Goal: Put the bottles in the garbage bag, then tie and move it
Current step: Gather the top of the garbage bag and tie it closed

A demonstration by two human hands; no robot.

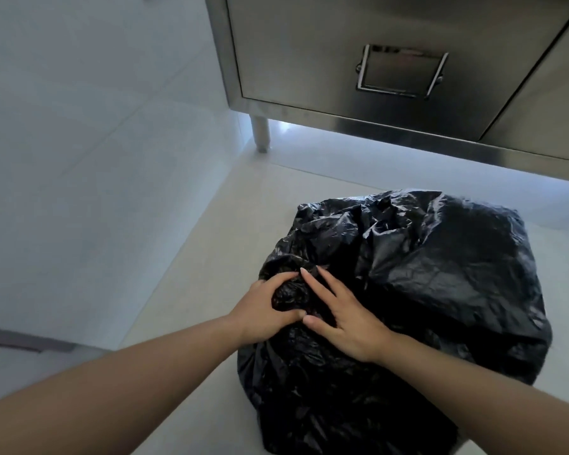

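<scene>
While L hand [266,311] pinches bag [440,274] neck shut & R hand [345,318] lies flat, fingers open, cinch knot tight w/ both.

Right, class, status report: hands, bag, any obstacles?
Both hands, left and right, on the bunched neck of the garbage bag. No bottles visible. Steel cabinet beyond, not blocking.

There is one black garbage bag [424,290], two hands, a left hand [263,310] and a right hand [345,318], one metal cabinet [391,34] and one cabinet leg [261,134].
</scene>
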